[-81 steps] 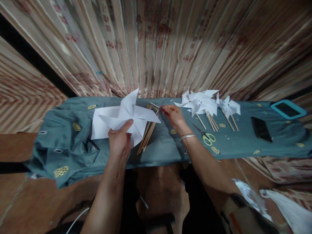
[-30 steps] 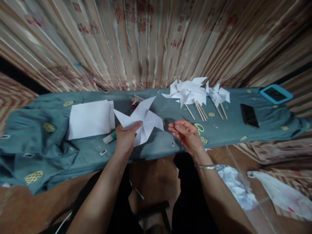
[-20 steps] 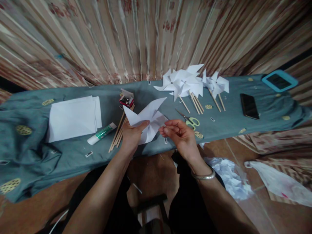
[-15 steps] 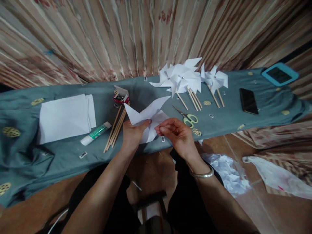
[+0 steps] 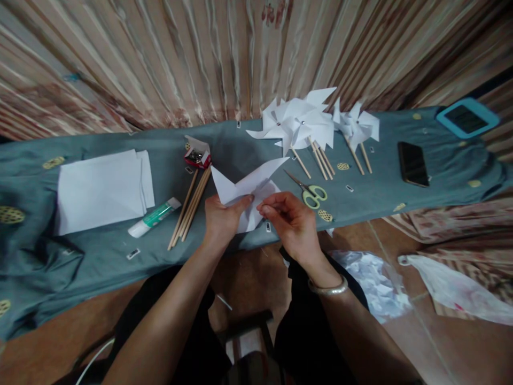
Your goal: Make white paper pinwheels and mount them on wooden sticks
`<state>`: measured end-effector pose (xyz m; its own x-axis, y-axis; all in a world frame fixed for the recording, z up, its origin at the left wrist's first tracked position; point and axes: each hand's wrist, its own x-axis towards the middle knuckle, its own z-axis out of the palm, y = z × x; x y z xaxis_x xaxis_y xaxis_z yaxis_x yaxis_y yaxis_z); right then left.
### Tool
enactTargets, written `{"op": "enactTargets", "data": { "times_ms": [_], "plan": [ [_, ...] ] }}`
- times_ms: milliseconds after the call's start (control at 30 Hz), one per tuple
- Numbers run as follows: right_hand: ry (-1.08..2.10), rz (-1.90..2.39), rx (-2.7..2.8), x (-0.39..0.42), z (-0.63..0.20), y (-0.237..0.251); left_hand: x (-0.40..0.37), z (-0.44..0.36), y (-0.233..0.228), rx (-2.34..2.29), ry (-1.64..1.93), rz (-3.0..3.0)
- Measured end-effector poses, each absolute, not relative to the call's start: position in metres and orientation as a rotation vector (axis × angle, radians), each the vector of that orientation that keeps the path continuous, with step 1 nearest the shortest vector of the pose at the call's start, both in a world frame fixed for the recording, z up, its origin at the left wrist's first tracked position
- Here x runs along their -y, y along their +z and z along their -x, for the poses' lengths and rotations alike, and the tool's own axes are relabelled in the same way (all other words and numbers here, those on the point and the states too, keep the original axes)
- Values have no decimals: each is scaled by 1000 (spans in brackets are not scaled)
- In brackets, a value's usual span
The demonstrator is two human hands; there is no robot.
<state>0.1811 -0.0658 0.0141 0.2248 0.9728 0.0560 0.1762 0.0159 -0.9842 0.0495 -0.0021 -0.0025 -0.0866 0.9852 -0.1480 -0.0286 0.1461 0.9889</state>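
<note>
My left hand [image 5: 224,216] grips a white paper pinwheel [image 5: 252,182] near the table's front edge, its thumb pressed on the folded middle. Two pointed blades stick up and outward from it. Close against the pinwheel's right side, my right hand [image 5: 290,219] is pinched, thumb against forefinger. Whatever lies between those fingertips is too small to make out. Thin wooden sticks [image 5: 192,208] lie left of my left hand, below a small open red box [image 5: 198,155] of metal pins. Green-handled scissors [image 5: 310,193] rest just beyond my right hand.
Finished paper pinwheels on sticks [image 5: 304,124] lie at the back. A stack of white paper [image 5: 100,192] and a glue stick [image 5: 154,216] are at left. A phone [image 5: 412,163] and a blue-framed tablet [image 5: 467,118] sit at right. A bag of paper scraps [image 5: 372,283] is on the floor.
The view has shifted slightly. My left hand still holds the pinwheel, and my right hand stays pinched beside it, with its fingertips slightly nearer the pinwheel's middle.
</note>
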Motion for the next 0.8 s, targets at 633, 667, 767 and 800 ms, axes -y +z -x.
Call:
{"op": "enactTargets", "data": {
  "times_ms": [633,667,767,800],
  "plan": [
    [787,1485,1290,62,-175,16,3,-45,-5,-1318,1175,-1073],
    [794,1497,1286,62,-175,16,3,-45,-6,-1324,1180,-1075],
    [804,1515,1306,63,-175,15,2,-45,-6,-1347,1185,-1077],
    [797,1517,1323,64,-175,16,2,-44,-6,-1350,1183,-1075]
  ]
}}
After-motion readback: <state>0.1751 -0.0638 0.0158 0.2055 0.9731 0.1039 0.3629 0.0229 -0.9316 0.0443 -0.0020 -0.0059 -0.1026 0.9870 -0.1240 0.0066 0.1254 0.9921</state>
